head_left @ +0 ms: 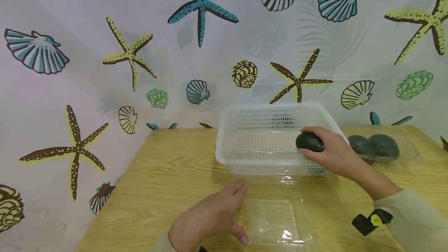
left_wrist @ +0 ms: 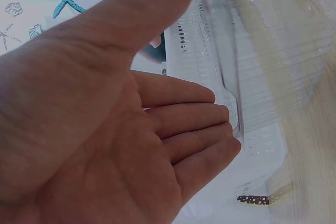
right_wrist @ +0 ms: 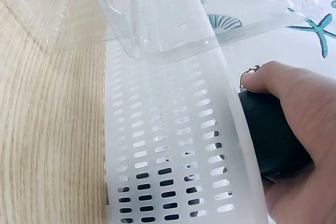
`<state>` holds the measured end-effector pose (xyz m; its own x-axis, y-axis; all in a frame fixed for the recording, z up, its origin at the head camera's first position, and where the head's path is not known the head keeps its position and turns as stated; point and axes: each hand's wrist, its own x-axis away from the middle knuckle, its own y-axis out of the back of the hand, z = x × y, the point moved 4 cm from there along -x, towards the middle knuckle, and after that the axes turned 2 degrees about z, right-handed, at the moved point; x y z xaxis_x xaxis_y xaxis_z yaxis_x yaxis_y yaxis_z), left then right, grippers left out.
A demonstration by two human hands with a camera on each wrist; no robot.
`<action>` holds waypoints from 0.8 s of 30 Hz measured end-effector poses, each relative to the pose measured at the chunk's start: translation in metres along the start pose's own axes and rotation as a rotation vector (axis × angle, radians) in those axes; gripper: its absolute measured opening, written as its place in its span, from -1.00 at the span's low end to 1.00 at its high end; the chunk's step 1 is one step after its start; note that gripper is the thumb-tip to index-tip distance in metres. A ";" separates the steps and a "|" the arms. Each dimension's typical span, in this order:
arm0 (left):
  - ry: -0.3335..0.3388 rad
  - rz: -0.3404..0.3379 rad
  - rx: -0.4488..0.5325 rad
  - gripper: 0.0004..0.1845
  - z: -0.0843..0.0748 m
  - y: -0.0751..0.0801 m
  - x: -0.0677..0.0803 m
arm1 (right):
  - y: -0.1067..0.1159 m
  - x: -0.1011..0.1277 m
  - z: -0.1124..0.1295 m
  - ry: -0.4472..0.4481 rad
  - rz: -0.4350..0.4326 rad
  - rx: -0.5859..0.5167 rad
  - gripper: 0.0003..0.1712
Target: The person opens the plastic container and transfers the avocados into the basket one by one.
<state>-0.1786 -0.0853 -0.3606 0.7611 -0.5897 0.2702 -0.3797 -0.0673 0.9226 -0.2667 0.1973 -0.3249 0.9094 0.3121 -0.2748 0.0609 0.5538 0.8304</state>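
Note:
My right hand [head_left: 330, 149] grips a dark green, smooth, egg-shaped avocado [head_left: 309, 142] over the right side of a white perforated plastic basket [head_left: 220, 143]. In the right wrist view, the avocado [right_wrist: 270, 135] shows beyond the basket wall [right_wrist: 173, 145], with fingers and thumb around it. An opened clear plastic box [head_left: 276, 221] lies in front of the basket, its raised flap overlapping the basket's front. My left hand [head_left: 213, 213] is at the box's left side, fingers straight and thumb apart. In the left wrist view, its fingertips [left_wrist: 228, 142] reach the clear plastic edge; contact is uncertain.
To the right of the basket, another clear plastic box [head_left: 413, 153] contains dark rounded avocados [head_left: 383, 146]. Everything stands on a wood-grain table [head_left: 175, 166]. A white curtain [head_left: 168, 57] printed with starfish and shells hangs behind the table.

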 end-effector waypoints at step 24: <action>-0.018 -0.002 -0.022 0.32 0.001 0.001 0.002 | -0.017 -0.021 -0.006 0.053 0.091 0.067 -0.45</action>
<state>-0.1782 -0.0875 -0.3598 0.7524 -0.6037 0.2634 -0.3662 -0.0511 0.9291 -0.2892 0.1859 -0.3365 0.8895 0.4000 -0.2209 0.0083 0.4693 0.8830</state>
